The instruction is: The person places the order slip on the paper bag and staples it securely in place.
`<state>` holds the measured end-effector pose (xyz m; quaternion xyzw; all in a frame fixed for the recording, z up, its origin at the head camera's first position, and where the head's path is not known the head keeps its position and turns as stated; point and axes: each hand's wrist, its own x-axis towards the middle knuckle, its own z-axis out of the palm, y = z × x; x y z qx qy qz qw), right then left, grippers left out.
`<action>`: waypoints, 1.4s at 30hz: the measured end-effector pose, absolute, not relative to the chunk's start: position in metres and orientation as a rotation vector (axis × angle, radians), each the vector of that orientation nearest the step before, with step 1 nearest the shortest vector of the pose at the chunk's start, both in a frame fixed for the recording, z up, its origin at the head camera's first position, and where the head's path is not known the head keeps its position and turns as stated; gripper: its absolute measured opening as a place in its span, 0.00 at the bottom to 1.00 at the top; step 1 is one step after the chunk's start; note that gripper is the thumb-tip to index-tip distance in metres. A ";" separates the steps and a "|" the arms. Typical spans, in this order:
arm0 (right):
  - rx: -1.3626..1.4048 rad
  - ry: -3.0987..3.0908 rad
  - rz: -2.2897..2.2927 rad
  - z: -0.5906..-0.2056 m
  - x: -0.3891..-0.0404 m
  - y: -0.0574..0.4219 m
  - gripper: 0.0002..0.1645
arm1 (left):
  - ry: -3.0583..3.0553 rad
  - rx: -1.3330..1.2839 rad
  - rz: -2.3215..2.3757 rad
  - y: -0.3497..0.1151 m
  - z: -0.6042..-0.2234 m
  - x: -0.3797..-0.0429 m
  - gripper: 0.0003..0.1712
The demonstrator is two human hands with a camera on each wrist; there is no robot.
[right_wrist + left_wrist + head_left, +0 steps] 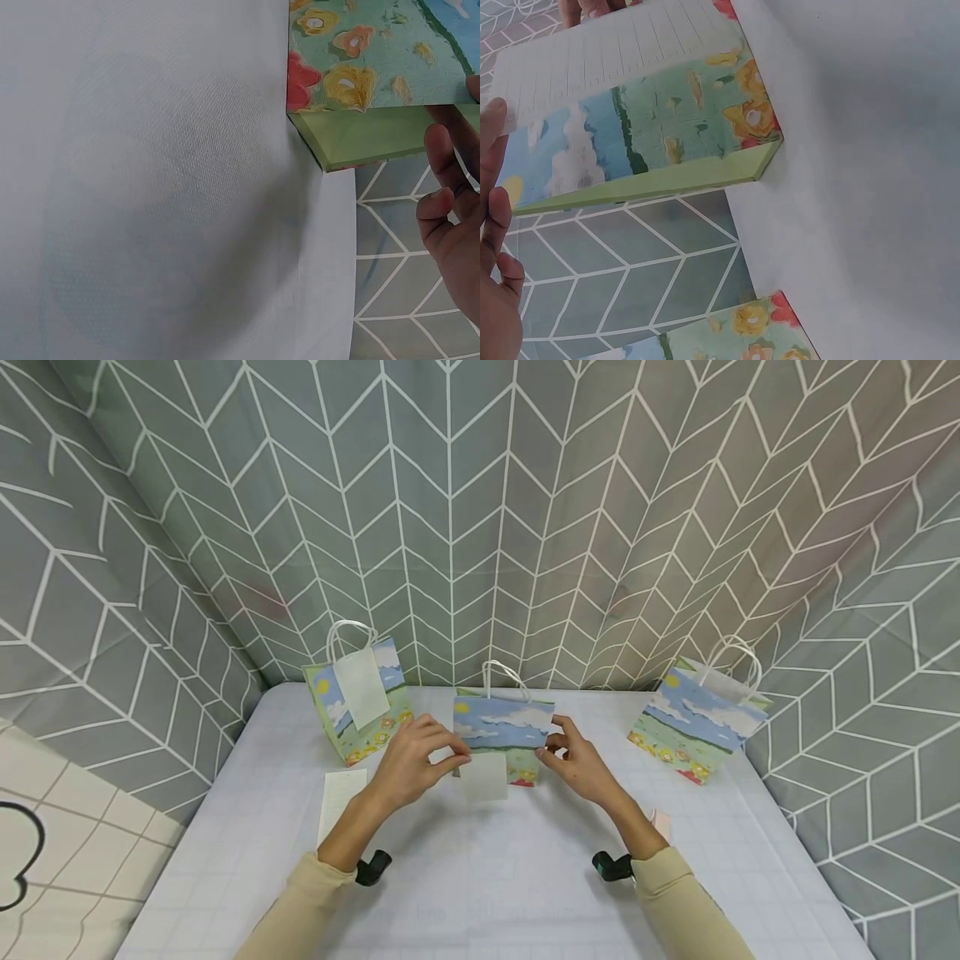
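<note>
In the head view a small gift bag (502, 722) stands upright at the middle back, painted with sky and flowers, its white handles up. My left hand (412, 760) pinches a pale paper note (483, 777) by its corner, in front of the bag's lower half. Faint ruled lines show on that note (607, 60) in the left wrist view, where it overlaps the painted front. At the bag's right edge my right hand (581, 768) grips the side panel between thumb and fingers. The green side (367, 135) appears in the right wrist view.
A matching bag (393, 693) leans at the left with a pale note (363, 689) on its front. Another bag (693, 718) stands at the right. Lined paper (341, 797) lies on the white table (487, 893) beside my left forearm. A patterned curtain (480, 527) hangs behind.
</note>
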<state>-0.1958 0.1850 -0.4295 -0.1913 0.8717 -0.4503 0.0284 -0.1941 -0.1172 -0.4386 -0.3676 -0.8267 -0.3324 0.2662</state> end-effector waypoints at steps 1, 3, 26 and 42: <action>-0.590 2.692 -1.388 -0.429 -0.195 0.185 0.33 | -2.227 -0.995 -0.894 -0.117 -0.438 -0.194 0.07; -0.584 2.696 -1.387 -0.428 -0.195 0.184 0.32 | -2.212 -1.003 -0.885 -0.116 -0.437 -0.195 0.07; -0.651 2.685 -1.404 -0.470 -0.210 0.195 0.34 | -2.046 -0.804 -0.831 -0.105 -0.431 -0.200 0.07; -0.677 2.652 -1.386 -0.469 -0.202 0.189 0.31 | -1.997 -0.809 -0.932 -0.095 -0.432 -0.207 0.07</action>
